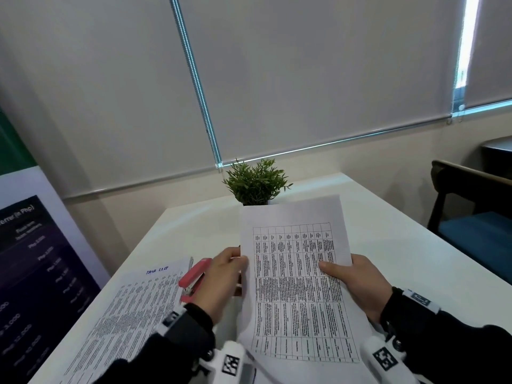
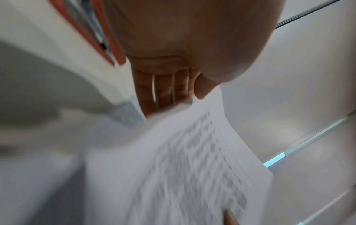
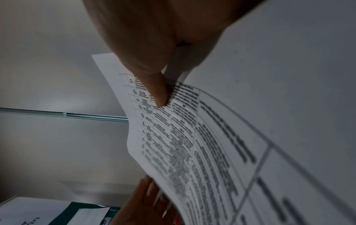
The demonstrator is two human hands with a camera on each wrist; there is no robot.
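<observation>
Right thumb (image 3: 156,91) is pressed on the printed face and the other right fingers are hidden behind the page, so the right hand (image 1: 357,284) is pinching the printed sheets (image 1: 296,286) at their 3 o'clock edge. The left hand (image 1: 219,284) pinches the 9 o'clock edge: thumb in front, fingers (image 2: 163,91) flat behind. Sheets are up off the bench (image 1: 401,259), face toward the head camera, top edge at 12. My read is that the two-edge grip keeps floppy paper flat and lets the edges be squared, probably for stapling. The lower left corner hints at more than one layer, but I can't tell the count. Red stapler (image 1: 194,275) lies at 9 o'clock of the left hand, partly hidden by it, at the right edge of a second printed stack (image 1: 133,311) at 8. Potted plant (image 1: 256,182) is at 12, close behind the top edge, so watch it if pushing forward. Bare bench from 1 to 3, with a chair (image 1: 471,225) past that edge. The left bench edge is close, banner (image 1: 41,273) beyond.
</observation>
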